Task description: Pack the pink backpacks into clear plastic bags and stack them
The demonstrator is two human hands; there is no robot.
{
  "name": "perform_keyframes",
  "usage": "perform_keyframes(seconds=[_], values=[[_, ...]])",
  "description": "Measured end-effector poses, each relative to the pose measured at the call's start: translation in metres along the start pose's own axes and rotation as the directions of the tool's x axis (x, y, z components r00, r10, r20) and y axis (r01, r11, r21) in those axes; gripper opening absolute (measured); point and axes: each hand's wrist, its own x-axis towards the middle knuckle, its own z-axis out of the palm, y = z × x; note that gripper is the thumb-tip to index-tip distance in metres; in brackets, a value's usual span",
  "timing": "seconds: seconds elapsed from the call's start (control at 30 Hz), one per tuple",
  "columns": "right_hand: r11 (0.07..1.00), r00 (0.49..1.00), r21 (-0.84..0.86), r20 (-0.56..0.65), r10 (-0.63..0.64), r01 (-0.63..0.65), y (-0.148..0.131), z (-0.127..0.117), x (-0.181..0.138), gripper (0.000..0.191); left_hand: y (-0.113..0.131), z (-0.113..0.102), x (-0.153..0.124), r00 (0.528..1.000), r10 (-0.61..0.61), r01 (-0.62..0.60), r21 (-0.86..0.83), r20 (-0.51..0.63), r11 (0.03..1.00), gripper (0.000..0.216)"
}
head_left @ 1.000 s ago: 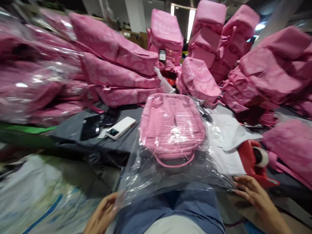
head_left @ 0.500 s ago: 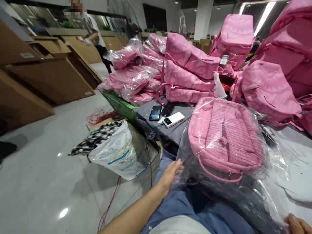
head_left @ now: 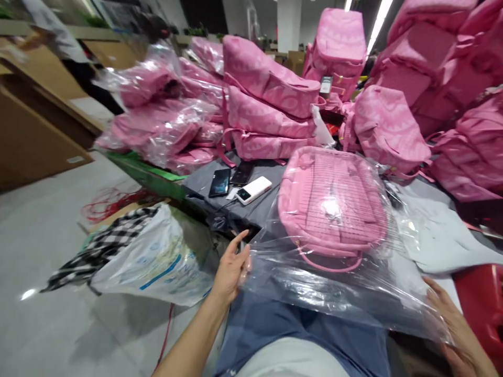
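Observation:
A pink backpack (head_left: pixel 334 201) lies on the dark-covered table inside a clear plastic bag (head_left: pixel 314 285). The bag's open end faces my body and is stretched wide between my hands. My left hand (head_left: pixel 233 267) pinches its left edge, index finger extended. At the opposite edge, my right hand (head_left: pixel 448 314) holds the film, some fingers partly hidden behind it. The backpack's handle loop (head_left: pixel 330 267) points toward me. Beyond the left hand, a white power bank (head_left: pixel 254 190) lies near two dark phones, one of them a black phone (head_left: pixel 219 183).
Stacked pink backpacks (head_left: pixel 271 110) stand behind, with plastic-wrapped ones (head_left: pixel 157 120) to the left. A white sack (head_left: pixel 153 262) with checked cloth sits on the floor at left. Cardboard (head_left: pixel 39 136) leans beyond it, near another person (head_left: pixel 70 47). A red object (head_left: pixel 481 309) is at right.
The view has shifted right. My left hand has risen along the bag edge, and my right hand has come up into view, pulling the bag's mouth taut and wide.

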Motion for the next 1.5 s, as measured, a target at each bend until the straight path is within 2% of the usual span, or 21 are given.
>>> perform_keyframes(seconds=[0.1,0.17,0.23,0.3,0.37,0.4,0.47,0.53,0.63,0.8,0.9,0.93,0.97,1.0,1.03,1.07,1.13,1.2,1.23,1.37,1.5], values=[[0.958,0.981,0.238,-0.074,0.180,-0.158,0.000,0.006,-0.011,0.070,0.001,-0.004,-0.003,0.988,-0.139,0.149,-0.225,0.061,0.963,0.053],[0.935,0.972,0.327,-0.135,0.191,-0.139,0.001,0.004,-0.018,0.071,-0.002,-0.009,-0.008,0.983,-0.167,0.181,-0.296,0.073,0.938,0.051],[0.953,0.980,0.288,-0.139,0.141,-0.096,0.000,0.001,-0.021,0.071,-0.005,-0.014,-0.011,0.985,-0.130,0.158,-0.291,0.114,0.943,0.063],[0.990,0.994,0.141,-0.102,0.045,-0.030,-0.005,-0.003,-0.022,0.064,-0.008,-0.016,-0.010,0.988,-0.060,0.084,-0.167,0.140,0.982,0.067],[0.988,0.988,-0.092,-0.080,-0.129,0.121,-0.013,-0.004,-0.019,0.049,-0.008,-0.016,-0.006,0.992,0.047,-0.053,0.056,0.116,0.997,0.048],[0.953,0.968,-0.210,-0.076,-0.240,0.220,-0.016,-0.004,-0.016,0.047,-0.008,-0.016,-0.003,0.988,0.120,-0.136,0.172,0.100,0.976,0.039],[0.847,0.896,-0.367,-0.074,-0.438,0.384,-0.021,0.000,-0.011,0.048,-0.007,-0.016,0.004,0.952,0.297,-0.303,0.353,0.072,0.886,0.047],[0.804,0.836,-0.358,-0.100,-0.539,0.475,-0.022,0.010,-0.005,0.051,-0.008,-0.018,0.011,0.894,0.447,-0.416,0.447,0.039,0.792,0.056],[0.831,0.823,-0.209,-0.149,-0.548,0.516,-0.019,0.032,0.004,0.057,-0.014,-0.020,0.021,0.858,0.513,-0.457,0.432,-0.017,0.778,0.058],[0.885,0.849,-0.200,-0.259,-0.461,0.420,-0.018,0.068,0.016,0.067,-0.021,-0.011,0.039,0.926,0.377,-0.347,0.325,-0.031,0.880,0.064],[0.914,0.865,-0.185,-0.300,-0.403,0.362,-0.017,0.076,0.021,0.074,-0.011,0.004,0.045,0.926,0.378,-0.334,0.443,-0.012,0.832,0.068],[0.917,0.866,-0.193,-0.308,-0.395,0.350,-0.017,0.077,0.021,0.075,-0.007,0.010,0.044,0.896,0.444,-0.372,0.514,-0.020,0.773,0.068],[0.918,0.867,-0.202,-0.310,-0.391,0.342,-0.016,0.077,0.021,0.075,-0.003,0.017,0.041,0.838,0.546,-0.424,0.596,-0.028,0.682,0.067],[0.917,0.868,-0.210,-0.306,-0.391,0.339,-0.016,0.077,0.019,0.076,0.001,0.025,0.035,0.744,0.668,-0.482,0.680,-0.015,0.552,0.062],[0.914,0.869,-0.215,-0.297,-0.396,0.343,-0.017,0.076,0.018,0.075,0.004,0.035,0.028,0.622,0.782,-0.539,0.747,0.042,0.388,0.055],[0.912,0.867,-0.215,-0.293,-0.402,0.350,-0.017,0.076,0.015,0.075,0.007,0.046,0.019,0.500,0.853,-0.593,0.777,0.150,0.211,0.048],[0.907,0.863,-0.208,-0.289,-0.415,0.367,-0.019,0.075,0.010,0.073,0.013,0.072,0.002,0.333,0.837,-0.712,0.698,0.434,-0.079,0.041],[0.902,0.857,-0.200,-0.287,-0.428,0.383,-0.021,0.074,0.006,0.070,0.017,0.097,-0.011,0.272,0.729,-0.812,0.556,0.629,-0.177,0.042],[0.900,0.857,-0.197,-0.282,-0.431,0.388,-0.022,0.074,0.005,0.068,0.020,0.107,-0.015,0.281,0.686,-0.838,0.520,0.671,-0.165,0.044],[0.896,0.859,-0.181,-0.259,-0.442,0.406,-0.022,0.072,0.005,0.065,0.027,0.121,-0.018,0.421,0.556,-0.862,0.507,0.717,-0.001,0.033],[0.888,0.849,-0.152,-0.260,-0.460,0.434,-0.018,0.070,0.008,0.063,0.033,0.113,-0.014,0.453,0.497,-0.879,0.464,0.740,0.111,0.017]])
